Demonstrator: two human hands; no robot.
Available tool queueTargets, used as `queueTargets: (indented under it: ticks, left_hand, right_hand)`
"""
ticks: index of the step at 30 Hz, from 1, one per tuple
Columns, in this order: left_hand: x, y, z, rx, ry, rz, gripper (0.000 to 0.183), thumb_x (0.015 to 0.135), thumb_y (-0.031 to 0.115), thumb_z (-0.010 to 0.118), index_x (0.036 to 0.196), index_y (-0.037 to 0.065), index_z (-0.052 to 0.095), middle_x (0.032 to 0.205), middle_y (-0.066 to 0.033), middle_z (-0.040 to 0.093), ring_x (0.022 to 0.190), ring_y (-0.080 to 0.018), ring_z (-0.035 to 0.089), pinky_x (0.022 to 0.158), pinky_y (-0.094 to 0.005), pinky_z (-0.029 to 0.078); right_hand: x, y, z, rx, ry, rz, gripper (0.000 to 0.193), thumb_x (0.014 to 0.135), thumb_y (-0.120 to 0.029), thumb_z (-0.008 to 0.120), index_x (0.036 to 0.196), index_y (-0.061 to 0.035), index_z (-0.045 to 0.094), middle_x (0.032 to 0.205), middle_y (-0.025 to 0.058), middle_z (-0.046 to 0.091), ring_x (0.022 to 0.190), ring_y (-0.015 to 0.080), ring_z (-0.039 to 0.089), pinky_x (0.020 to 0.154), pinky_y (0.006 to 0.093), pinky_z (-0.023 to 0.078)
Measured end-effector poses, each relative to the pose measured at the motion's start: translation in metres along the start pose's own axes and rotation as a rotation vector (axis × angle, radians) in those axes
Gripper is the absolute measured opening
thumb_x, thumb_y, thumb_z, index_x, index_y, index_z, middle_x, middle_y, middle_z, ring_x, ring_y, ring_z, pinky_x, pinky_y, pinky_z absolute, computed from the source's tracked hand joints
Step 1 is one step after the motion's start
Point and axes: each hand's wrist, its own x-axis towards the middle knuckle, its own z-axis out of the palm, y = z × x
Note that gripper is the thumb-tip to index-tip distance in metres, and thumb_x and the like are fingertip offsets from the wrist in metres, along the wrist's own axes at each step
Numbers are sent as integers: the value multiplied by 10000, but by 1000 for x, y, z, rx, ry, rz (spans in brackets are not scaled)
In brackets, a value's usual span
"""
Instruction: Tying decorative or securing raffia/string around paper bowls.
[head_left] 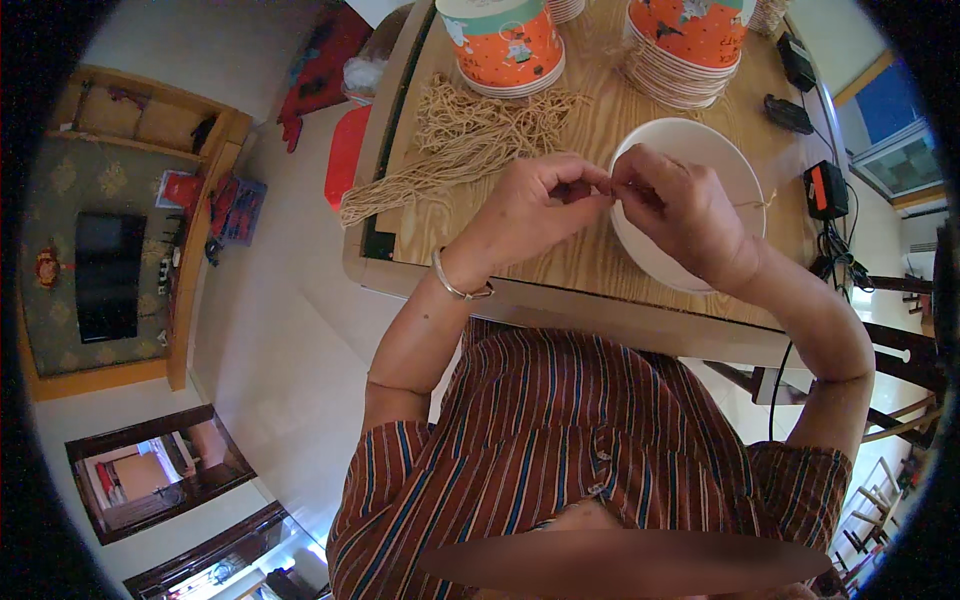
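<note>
In the head view, the left hand (545, 200) and right hand (690, 210) meet, fingertips pinched closed, over the left rim of a white, round, open bucket (728, 160); their grip's contents cannot be told. Beige twisted cords (470, 150) lie leftward on the brown wood-grain counter (555, 258).

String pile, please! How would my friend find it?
Start at the wooden table. Along its left edge, in front of the left orange-and-green tub, lies the string pile. It's beige and tangled, with long strands trailing out, unlike the smooth, round tub.
</note>
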Motion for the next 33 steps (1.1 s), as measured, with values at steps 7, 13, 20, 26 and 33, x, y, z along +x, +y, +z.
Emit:
queueTargets:
  ticks: [7, 13, 20, 26, 33]
  left_hand:
    - [-1, -3, 2, 204, 33, 107, 142, 840, 66, 675, 973, 15, 681, 808, -20, 630, 744, -84, 581, 662, -247, 470]
    - [-7, -1, 12, 289, 113, 156, 112, 842, 29, 658, 952, 10, 661, 855, -36, 639, 808, -103, 605, 730, -252, 488]
    - [-12, -3, 22, 71, 196, 32, 136, 851, 29, 668, 984, 41, 647, 829, 7, 641, 769, -56, 593, 697, -226, 497]
    - [-11, -10, 19, 201, 171, 202, 115, 871, 43, 658, 985, 43, 640, 847, 4, 648, 746, -53, 597, 649, -218, 508]
    - [-6, -17, 11, -50, 24, -39, 100, 881, 46, 652, 978, 38, 628, 802, 18, 637, 691, -50, 610, 609, -208, 509]
  right_hand:
    - [7, 9, -3, 386, -95, 224, 126, 859, -130, 650, 873, -6, 630, 748, 110, 669, 582, 196, 619, 566, 315, 510]
    - [17, -1, -22, 716, -368, 786, 80, 873, -123, 622, 866, -45, 609, 612, -25, 472, 453, 38, 404, 399, 202, 325]
    - [15, 5, -19, 981, -418, 881, 92, 865, -132, 634, 843, -51, 595, 608, -33, 450, 455, 48, 384, 391, 206, 303]
    - [14, 6, -19, 1080, -409, 903, 82, 864, -133, 639, 843, -64, 599, 606, -42, 435, 460, 47, 377, 389, 209, 285]
    - [13, 15, -18, 1066, -453, 844, 119, 876, -172, 645, 875, -63, 596, 610, -37, 449, 465, 52, 392, 396, 211, 309]
